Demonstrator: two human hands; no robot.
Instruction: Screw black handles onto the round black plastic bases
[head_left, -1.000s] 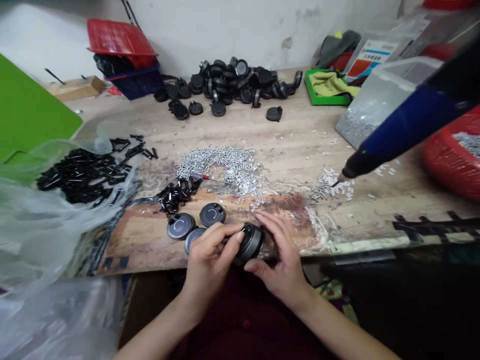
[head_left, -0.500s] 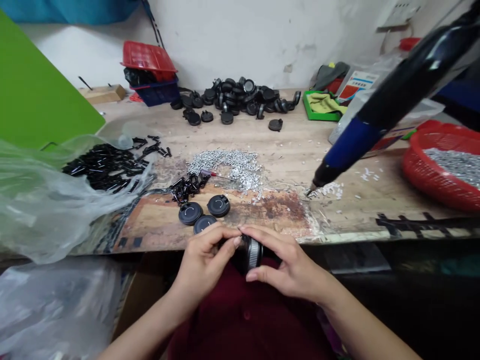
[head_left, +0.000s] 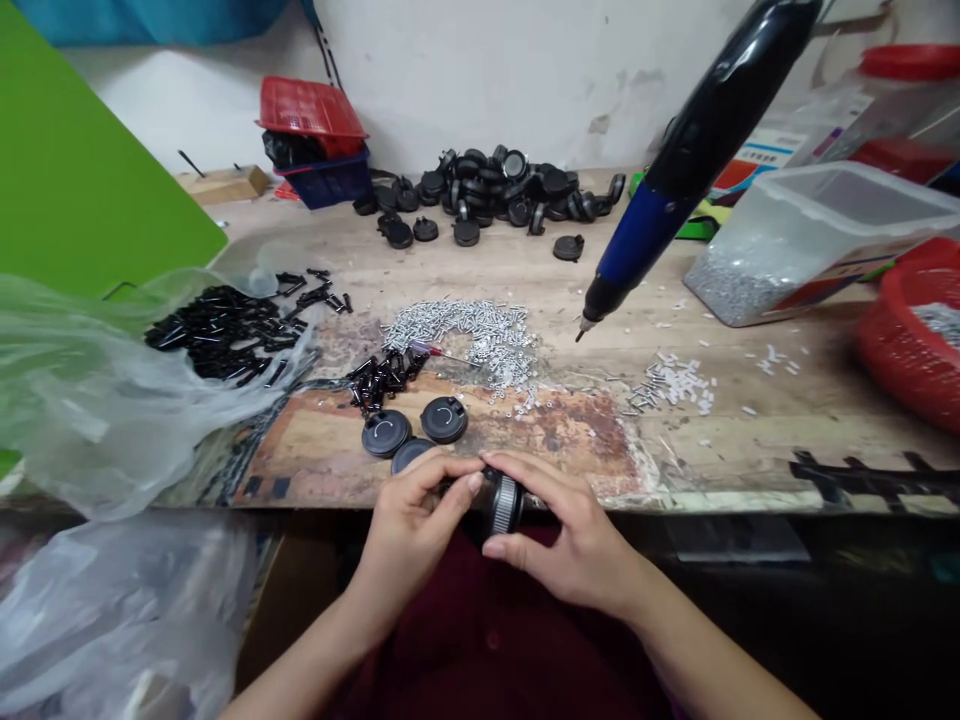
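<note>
Taking 12 o'clock as straight out over the bench [head_left: 487,272], the black ribbed part [head_left: 504,503] sits at the bench's near edge, in front of the wearer, directly between the two hands. It stands on edge: the ribbed rim runs roughly 12 to 6, and its axis lies roughly 9 to 3, across the line joining the hands. The right hand [head_left: 577,525], on the 3 o'clock side, grasps it, fingers over the top and thumb below. The left hand [head_left: 420,510], at 9 o'clock, pinches thumb and forefinger at its upper-left edge; whether a smaller piece is caught there is hidden. Neither is clearly nearer, as both touch the part. Three black caps [head_left: 386,433] lie at 10 o'clock, and the power driver [head_left: 645,215] hangs with its tip towards 1 o'clock.
</note>
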